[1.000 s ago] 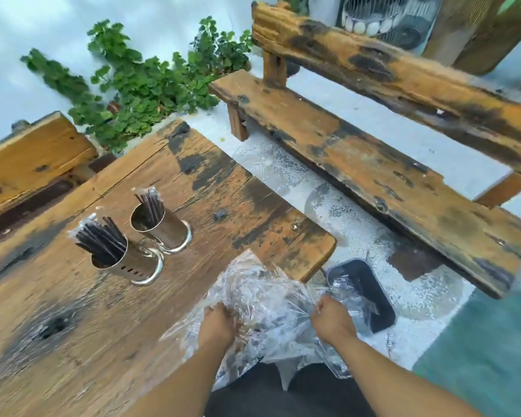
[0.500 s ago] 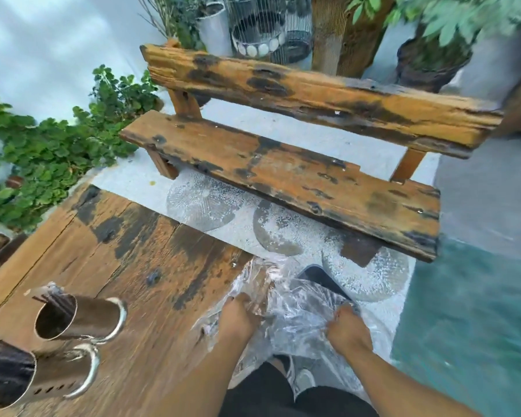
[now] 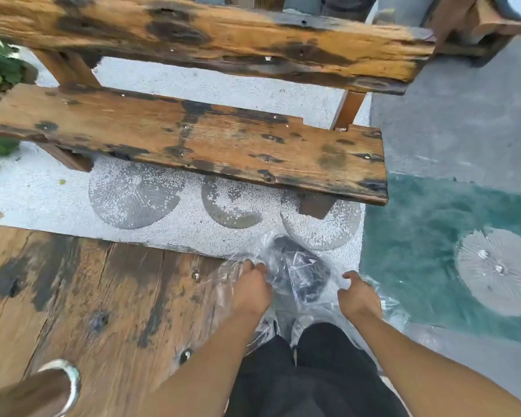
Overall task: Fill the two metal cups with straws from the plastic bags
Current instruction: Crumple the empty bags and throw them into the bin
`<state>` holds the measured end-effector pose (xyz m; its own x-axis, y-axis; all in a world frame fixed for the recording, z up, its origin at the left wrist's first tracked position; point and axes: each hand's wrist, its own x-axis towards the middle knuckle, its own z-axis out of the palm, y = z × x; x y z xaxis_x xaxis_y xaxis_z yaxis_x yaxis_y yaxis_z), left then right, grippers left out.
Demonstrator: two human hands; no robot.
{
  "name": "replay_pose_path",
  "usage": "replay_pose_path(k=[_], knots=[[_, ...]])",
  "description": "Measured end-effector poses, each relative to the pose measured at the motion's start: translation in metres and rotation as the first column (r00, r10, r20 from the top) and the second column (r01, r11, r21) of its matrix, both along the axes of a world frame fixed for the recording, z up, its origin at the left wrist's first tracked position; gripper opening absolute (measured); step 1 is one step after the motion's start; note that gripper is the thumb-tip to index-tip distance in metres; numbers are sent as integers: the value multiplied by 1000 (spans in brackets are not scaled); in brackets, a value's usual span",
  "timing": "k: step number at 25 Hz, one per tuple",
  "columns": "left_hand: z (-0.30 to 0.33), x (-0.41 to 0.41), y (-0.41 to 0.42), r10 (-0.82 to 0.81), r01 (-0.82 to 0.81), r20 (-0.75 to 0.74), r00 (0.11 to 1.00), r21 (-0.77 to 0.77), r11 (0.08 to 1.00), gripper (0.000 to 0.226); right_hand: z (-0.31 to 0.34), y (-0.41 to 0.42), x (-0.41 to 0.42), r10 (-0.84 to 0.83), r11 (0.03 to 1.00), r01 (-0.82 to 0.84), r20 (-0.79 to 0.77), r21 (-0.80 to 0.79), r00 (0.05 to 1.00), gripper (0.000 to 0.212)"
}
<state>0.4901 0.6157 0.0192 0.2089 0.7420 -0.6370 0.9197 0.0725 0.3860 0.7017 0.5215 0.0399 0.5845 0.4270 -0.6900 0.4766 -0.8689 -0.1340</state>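
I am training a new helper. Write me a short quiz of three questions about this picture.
1. True or false: the left hand grips the plastic bags.
2. Where do the bags hang? A) over the bench seat B) past the table edge, above a dark bin C) inside the cup
3. Fill the gap: only one metal ____ shows, at the lower left corner.

Key: 1 true; 2 B; 3 cup. The right hand has curled fingers at the plastic, but its grip is not clear.

A worn wooden table (image 3: pixel 103 296) carries one metal cup (image 3: pixel 42 389).
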Motion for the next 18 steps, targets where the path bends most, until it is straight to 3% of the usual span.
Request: replay_pose_path(k=[8,11,15,18], knots=[[-55,54,1,-93,81,-87,992,-128,988,33,-77,13,37,-56,997,55,-12,-60,998,41],[-103,76,4,-63,35,-144,988,-186,982,30,-131,20,44,-31,995,30,-15,-99,999,42],[-174,98,15,-11,-19,-165,986,-183,983,45,-208,23,44,-25,987,18,-42,-159,999,40],[-234,107,25,-12,-25,-203,979,-178,984,35,-268,20,36,-32,984,17,-87,-175,996,36]])
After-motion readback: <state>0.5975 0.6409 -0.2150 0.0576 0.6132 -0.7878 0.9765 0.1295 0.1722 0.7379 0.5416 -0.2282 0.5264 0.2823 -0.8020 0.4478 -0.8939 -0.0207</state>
